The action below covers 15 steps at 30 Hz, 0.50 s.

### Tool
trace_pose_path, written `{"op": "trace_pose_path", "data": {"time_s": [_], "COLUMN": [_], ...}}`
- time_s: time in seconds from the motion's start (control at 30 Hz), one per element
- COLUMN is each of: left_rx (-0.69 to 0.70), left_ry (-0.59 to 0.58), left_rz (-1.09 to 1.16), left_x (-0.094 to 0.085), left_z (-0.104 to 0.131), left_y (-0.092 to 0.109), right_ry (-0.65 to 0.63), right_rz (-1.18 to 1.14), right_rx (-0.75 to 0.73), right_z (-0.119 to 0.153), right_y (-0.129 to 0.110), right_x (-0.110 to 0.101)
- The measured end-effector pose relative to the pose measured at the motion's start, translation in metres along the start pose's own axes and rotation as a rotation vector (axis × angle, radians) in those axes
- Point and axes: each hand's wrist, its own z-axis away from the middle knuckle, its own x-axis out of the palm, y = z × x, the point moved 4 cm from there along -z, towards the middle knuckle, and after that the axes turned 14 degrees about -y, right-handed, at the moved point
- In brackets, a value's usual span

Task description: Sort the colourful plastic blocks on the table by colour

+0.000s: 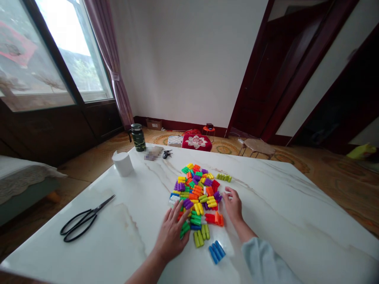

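Observation:
A loose pile of colourful plastic building pieces (197, 193), shaped like joined finger-like tubes, lies in the middle of the table. My left hand (174, 232) rests on the pile's near left side, fingers spread over green and purple pieces, not gripping any that I can see. At the right edge of the pile is my right hand (233, 203), its fingers loosely bent and apart, close to a purple piece (218, 196). A joined blue group (217, 251) sits apart near the front. Behind the pile lies an olive-green row (224, 178).
Black-handled scissors (85, 221) lie on the white marbled table (296, 221) at left. A paper roll (122, 163), a camouflage flask (138, 138), a blurred object and keys (167, 154) are along the far left edge. A red stool (196, 142) stands beyond.

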Motion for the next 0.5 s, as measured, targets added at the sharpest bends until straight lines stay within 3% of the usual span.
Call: {"op": "trace_pose_path", "data": {"time_s": [0.17,0.33,0.5], "left_rx": [-0.013,-0.039,0.053], "left_ry": [0.005,0.065,-0.004], "left_rz": [0.012,0.01,-0.017], "left_x": [0.005,-0.001,-0.008], "left_z": [0.0,0.003,0.004], "left_y": [-0.001,0.002,0.007], "right_ry": [-0.076,-0.079,-0.104], "right_rz": [-0.067,0.008,0.002], "right_rx": [-0.205,-0.245,-0.326], "right_z": [0.046,0.072,0.094], "right_y": [-0.022,-0.035,-0.051], "right_x": [0.025,0.041,0.046]}}
